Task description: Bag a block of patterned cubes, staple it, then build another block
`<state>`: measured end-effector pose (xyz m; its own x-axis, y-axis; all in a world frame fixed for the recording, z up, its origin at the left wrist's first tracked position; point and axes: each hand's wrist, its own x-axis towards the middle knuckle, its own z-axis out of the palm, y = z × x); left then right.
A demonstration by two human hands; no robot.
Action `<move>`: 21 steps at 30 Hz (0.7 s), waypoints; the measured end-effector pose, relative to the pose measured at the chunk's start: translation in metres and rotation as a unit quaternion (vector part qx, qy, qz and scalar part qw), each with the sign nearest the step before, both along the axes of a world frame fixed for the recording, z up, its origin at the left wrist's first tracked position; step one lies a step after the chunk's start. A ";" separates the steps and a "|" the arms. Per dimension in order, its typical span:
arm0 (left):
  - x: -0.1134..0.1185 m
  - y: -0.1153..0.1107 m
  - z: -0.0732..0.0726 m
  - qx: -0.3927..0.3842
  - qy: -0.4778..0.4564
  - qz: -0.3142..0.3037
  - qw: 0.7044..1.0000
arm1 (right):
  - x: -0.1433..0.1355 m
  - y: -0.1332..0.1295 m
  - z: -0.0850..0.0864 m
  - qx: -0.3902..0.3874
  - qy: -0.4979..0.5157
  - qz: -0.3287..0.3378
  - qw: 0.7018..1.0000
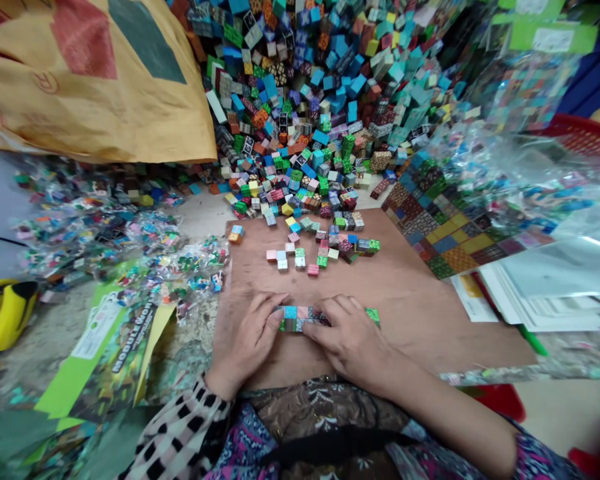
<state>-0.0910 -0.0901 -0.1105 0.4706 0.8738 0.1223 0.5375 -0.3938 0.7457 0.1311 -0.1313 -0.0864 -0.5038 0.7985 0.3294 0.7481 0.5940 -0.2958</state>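
Two close rows of small printed cube blocks lie on the brown board in front of me. At their left end, my left hand presses its thumb and fingers against the end cubes. My right hand curls over the middle of the rows, its fingers gripping the cubes and hiding several of them. Green cubes show beyond it at the right end. Loose cubes in pink, white, green and purple lie scattered just past the rows.
A large heap of mixed blocks rises behind the board. To its left are a yellow sack, bagged small parts, green-topped packaging and a yellow tool. At right sit a joined block panel, plastic bags and white sheets.
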 end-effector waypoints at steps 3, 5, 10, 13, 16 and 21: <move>0.000 0.000 0.000 -0.005 -0.021 0.003 1.000 | -0.004 0.002 -0.001 -0.001 -0.031 0.000 1.000; 0.000 0.000 0.000 -0.013 -0.030 0.008 0.999 | -0.005 0.003 0.000 -0.003 -0.038 0.003 0.999; 0.000 0.001 0.001 -0.027 -0.042 0.024 0.998 | -0.009 0.005 0.001 -0.005 -0.033 0.031 0.999; 0.000 0.002 0.003 -0.031 -0.049 0.029 0.998 | -0.012 0.007 0.000 0.002 -0.054 0.039 0.998; 0.001 0.002 0.005 -0.031 -0.048 0.032 0.998 | -0.014 0.008 0.000 0.005 -0.065 0.041 0.997; 0.001 0.002 0.007 -0.031 -0.051 0.035 0.998 | -0.021 0.010 0.003 0.031 -0.068 0.059 0.995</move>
